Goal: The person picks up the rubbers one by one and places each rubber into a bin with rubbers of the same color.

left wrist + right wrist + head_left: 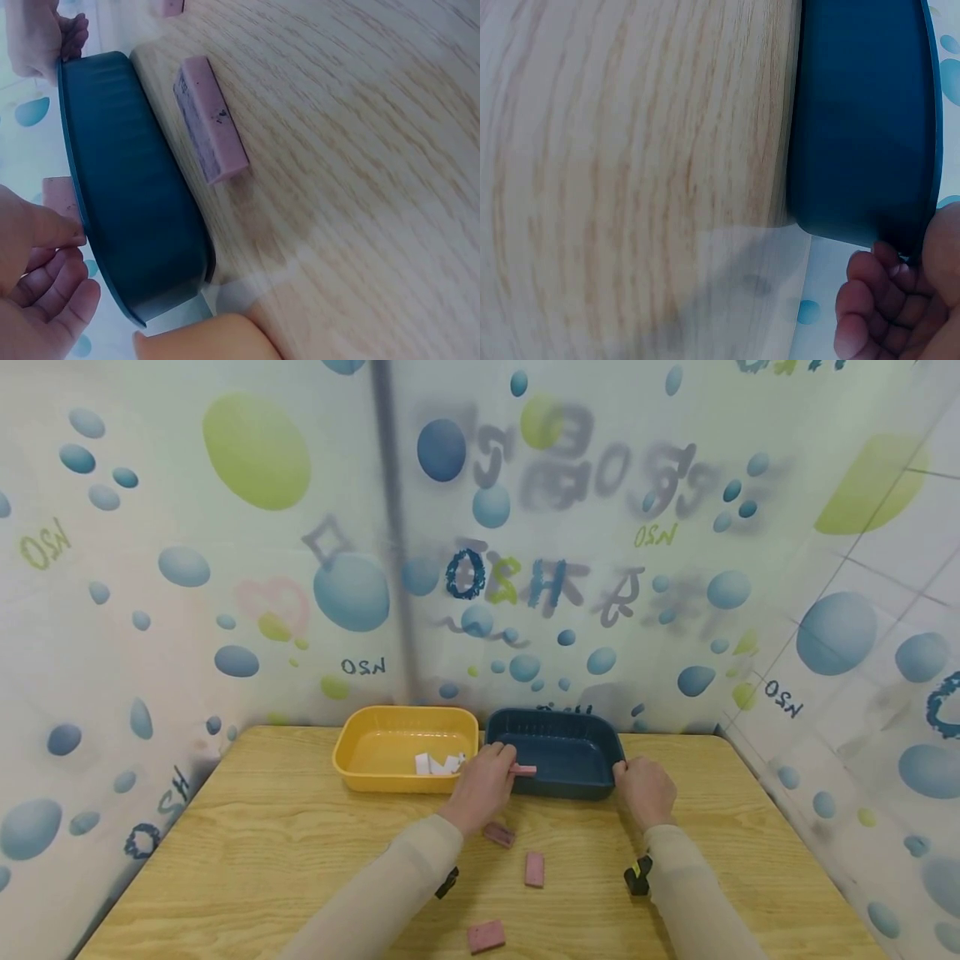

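Note:
My left hand [483,787] pinches a small pink block [523,770] over the near rim of the dark blue tray [553,787]. In the left wrist view the same pink block [60,196] shows partly behind the tray's edge, next to the thumb. At the tray's right end, my right hand [647,789] grips the rim; in the right wrist view its fingers [866,289] curl at the tray's corner. More pink blocks with dark specks lie on the table: one [498,834] near the left forearm, one [534,869] in the middle, one [486,936] at the front.
Left of the blue tray stands a yellow tray [367,781], with several white pieces [423,764] in its near right part. Both trays sit at the back of the wooden table [277,827], close to a patterned wall [300,543].

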A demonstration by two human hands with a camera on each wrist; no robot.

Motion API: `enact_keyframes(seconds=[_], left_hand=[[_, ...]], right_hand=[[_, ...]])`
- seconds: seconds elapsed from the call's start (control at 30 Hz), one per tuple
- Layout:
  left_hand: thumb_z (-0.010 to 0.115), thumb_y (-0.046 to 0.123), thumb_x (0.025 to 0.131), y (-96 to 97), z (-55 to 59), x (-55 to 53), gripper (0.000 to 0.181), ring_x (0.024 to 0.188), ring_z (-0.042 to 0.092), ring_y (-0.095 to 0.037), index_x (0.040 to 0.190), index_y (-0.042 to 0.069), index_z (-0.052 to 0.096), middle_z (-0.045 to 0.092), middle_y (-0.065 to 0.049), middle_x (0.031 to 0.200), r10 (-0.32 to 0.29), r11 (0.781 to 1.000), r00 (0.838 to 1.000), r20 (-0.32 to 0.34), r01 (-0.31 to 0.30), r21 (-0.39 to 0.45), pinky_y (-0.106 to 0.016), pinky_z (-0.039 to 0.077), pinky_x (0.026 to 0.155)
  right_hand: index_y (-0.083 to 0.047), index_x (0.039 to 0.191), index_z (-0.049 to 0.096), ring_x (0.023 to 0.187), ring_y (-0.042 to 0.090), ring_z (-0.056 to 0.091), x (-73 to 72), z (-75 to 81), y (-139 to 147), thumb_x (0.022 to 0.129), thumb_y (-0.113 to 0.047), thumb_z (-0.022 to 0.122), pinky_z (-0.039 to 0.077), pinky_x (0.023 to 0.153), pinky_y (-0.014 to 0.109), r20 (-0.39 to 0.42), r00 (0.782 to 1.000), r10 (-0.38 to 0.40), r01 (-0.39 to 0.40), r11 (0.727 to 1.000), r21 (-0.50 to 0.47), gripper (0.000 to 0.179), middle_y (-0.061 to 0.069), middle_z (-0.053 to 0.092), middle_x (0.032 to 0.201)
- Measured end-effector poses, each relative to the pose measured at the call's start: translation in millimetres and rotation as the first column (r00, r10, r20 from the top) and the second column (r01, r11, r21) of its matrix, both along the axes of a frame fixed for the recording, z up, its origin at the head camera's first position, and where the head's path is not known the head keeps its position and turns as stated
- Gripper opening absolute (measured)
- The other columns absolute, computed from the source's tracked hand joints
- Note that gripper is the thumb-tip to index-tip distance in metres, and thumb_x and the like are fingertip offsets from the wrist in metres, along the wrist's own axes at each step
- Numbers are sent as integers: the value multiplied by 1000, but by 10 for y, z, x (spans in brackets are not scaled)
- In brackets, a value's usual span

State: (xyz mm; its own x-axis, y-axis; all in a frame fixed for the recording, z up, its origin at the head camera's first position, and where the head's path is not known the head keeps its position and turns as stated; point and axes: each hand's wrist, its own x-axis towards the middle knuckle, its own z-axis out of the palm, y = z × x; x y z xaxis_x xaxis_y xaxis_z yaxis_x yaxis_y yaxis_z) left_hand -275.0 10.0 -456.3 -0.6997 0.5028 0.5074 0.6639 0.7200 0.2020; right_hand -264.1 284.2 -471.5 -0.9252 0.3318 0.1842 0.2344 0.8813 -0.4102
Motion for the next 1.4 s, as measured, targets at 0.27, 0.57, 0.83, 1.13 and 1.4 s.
enact_keyframes(seconds=[0.27, 0.57, 0.83, 1.13, 1.4], left_hand=[[69, 6, 98, 20, 8, 4, 11, 75, 55, -18, 96, 8, 58, 56, -4, 84, 2, 1000, 1000, 27, -2, 0, -27, 51, 66], [68, 1, 97, 44, -18, -10, 11, 79, 56, -18, 104, 6, 63, 59, -5, 88, 18, 998, 1000, 22, -17, -57, -26, 54, 70], [66, 0, 98, 35, -29, -20, 7, 83, 60, -19, 102, 5, 64, 61, -5, 91, -11, 1000, 999, 53, 12, -18, -28, 55, 73], [68, -1, 95, 11, -12, 2, 8, 81, 60, -19, 97, 6, 65, 61, -5, 89, -28, 1000, 999, 35, 28, 0, -28, 56, 72], [77, 1, 89, -37, -77, 40, 16, 83, 62, -18, 100, 6, 66, 63, -4, 91, -82, 997, 996, -31, 82, -1, -28, 56, 74]], right_hand=[[-13, 52, 40, 50, 18, 36, -7, 1, -1, 99, -18, 48, 27, 46, 30, 22, 1000, -3, 3, 1000, 10, 48, -1, 32, 54], [-15, 53, 36, 52, 16, 28, 0, 4, -3, 99, -15, 47, 24, 47, 29, 11, 1000, 19, -19, 1000, 0, 48, -3, 26, 55], [-16, 53, 33, 52, 15, 23, 22, 16, -12, 99, -13, 47, 21, 47, 29, 1, 1000, 27, -27, 1000, 8, 48, -4, 23, 55], [-16, 52, 34, 52, 16, 26, 7, 12, 2, 98, -14, 46, 23, 47, 29, -6, 1000, 25, -25, 1000, -5, 48, -3, 25, 55], [-16, 52, 35, 52, 16, 25, -1, -6, 18, 98, -14, 45, 22, 48, 29, -4, 999, 32, -32, 999, -6, 47, -3, 25, 55]])
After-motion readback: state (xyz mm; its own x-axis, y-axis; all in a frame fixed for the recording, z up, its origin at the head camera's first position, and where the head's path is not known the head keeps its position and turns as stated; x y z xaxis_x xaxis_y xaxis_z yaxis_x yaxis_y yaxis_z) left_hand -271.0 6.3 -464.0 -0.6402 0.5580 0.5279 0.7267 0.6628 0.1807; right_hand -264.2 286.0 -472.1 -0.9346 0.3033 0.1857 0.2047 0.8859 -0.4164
